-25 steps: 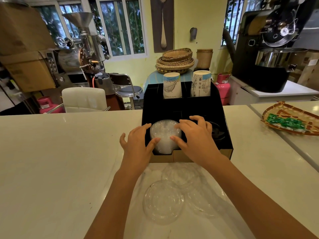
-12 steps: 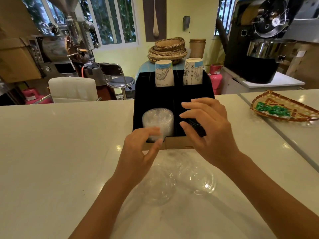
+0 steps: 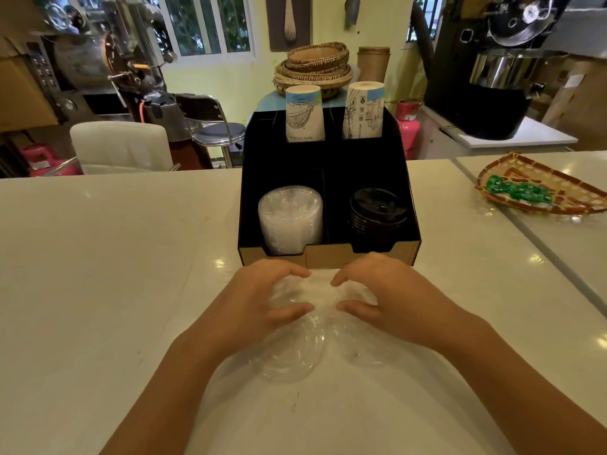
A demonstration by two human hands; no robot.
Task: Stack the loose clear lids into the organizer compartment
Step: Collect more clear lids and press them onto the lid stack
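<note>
I am reading no clear wording; the print on the paper cups is too small. My left hand and right hand are curling half-closed around loose clear lids lying on the counter, just before the organizer, whose front-left compartment is holding the clear lid stack.

You have a single view, from a wide-angle camera worn on your head. It looks forward and down across the white counter, close above your own forearms, which enter from the lower edge at about 6 o'clock. Your left hand and right hand sit just below centre, very near the lens. The black organizer stands straight ahead at 12 o'clock, a little farther off. The room's windows and machines fill the top band, bent by the lens. No second view overlaps this one.
</note>
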